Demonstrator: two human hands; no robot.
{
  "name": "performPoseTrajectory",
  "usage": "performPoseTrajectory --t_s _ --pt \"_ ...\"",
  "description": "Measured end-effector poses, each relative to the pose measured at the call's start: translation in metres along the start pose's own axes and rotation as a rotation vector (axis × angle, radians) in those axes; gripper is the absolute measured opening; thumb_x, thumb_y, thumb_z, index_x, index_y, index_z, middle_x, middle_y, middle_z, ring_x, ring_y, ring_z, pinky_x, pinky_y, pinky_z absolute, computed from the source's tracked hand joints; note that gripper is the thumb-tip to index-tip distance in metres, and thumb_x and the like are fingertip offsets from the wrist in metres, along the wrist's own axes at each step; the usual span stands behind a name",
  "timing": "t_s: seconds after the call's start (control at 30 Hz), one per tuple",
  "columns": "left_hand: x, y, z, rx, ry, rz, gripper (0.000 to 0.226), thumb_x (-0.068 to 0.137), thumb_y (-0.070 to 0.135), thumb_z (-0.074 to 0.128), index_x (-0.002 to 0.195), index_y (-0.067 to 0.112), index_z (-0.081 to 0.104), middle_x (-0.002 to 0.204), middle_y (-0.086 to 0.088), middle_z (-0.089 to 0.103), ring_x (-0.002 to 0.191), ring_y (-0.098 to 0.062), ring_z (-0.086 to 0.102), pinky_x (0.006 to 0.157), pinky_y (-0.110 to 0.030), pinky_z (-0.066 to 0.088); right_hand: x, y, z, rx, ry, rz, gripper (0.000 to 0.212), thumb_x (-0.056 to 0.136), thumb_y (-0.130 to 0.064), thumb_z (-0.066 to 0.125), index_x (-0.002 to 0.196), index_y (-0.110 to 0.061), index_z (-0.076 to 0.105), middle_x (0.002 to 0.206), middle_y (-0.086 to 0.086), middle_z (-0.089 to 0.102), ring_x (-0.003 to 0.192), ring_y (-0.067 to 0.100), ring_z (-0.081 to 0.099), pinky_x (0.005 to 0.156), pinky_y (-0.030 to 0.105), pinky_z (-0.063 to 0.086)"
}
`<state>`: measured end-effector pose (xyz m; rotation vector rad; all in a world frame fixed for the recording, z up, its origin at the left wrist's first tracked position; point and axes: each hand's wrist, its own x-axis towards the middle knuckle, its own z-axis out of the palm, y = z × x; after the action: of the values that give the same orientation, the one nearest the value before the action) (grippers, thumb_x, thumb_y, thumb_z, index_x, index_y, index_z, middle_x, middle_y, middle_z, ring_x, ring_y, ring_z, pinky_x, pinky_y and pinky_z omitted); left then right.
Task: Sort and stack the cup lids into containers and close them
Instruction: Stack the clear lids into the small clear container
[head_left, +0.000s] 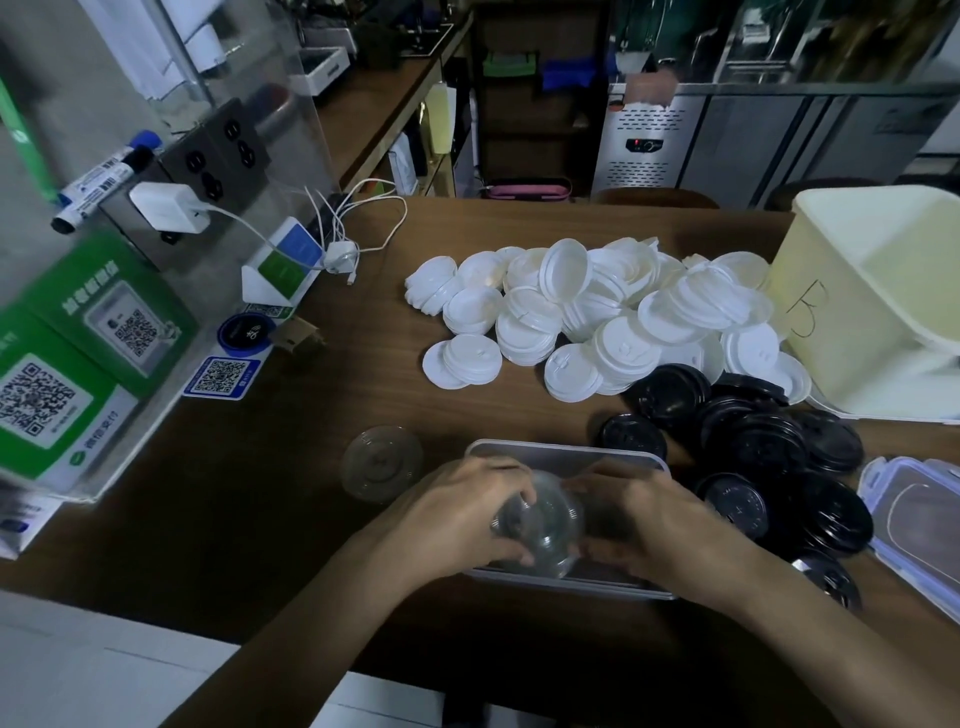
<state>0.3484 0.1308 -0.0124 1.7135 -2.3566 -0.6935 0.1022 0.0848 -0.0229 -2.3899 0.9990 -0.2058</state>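
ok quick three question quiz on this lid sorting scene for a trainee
1. True or false: the left hand and right hand both hold the clear lids.
2. Which letter is written on the cream bin? A) A B) B C) D
3. Fill in: the pile farther from the person than the black lids is ___.
Key: 1 true; 2 B; 3 white.
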Motion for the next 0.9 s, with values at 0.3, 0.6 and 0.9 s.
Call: performPoseTrajectory --t_s 0.3,0.6,0.9 --pt "-0.002 -0.002 0.002 0.006 0.007 0.083 0.051 0.079 0.048 0.087 0.122 0.030 0.064 0.133 0.022 0.048 0.120 -0.004 0.049 0.098 -0.030 0.050 0.010 -0.003 -0.004 -0.042 -0.021 0.022 0.050 0.075 -0.041 0.083 0.120 -0.038 0.062 0.117 -0.024 0.055 0.107 0.002 0.060 0.087 0.033 0.054" --pt "-0.019 -0.034 -0.025 -0.225 0.258 0.079 0.039 0.085 0.050 0.081 0.115 0.027 0.071 0.121 0.021 0.059 0.114 -0.001 0.060 0.096 -0.029 0.052 0.044 -0.027 -0.018 0.005 0.078 -0.042 0.049 0.081 -0.037 0.083 0.126 -0.036 0.064 0.115 -0.025 0.060 0.103 -0.008 0.055 0.088 0.013 0.042" --pt "-0.039 -0.117 -0.030 -0.136 0.182 -0.315 0.071 0.082 0.055 0.082 0.144 0.043 0.049 0.153 0.026 0.035 0.138 -0.003 0.042 0.113 -0.042 0.046 0.091 -0.053 -0.005 0.036 0.104 -0.065 0.047 0.084 -0.046 0.081 0.128 -0.035 0.066 0.119 -0.022 0.061 0.107 -0.004 0.056 0.088 0.010 0.039"
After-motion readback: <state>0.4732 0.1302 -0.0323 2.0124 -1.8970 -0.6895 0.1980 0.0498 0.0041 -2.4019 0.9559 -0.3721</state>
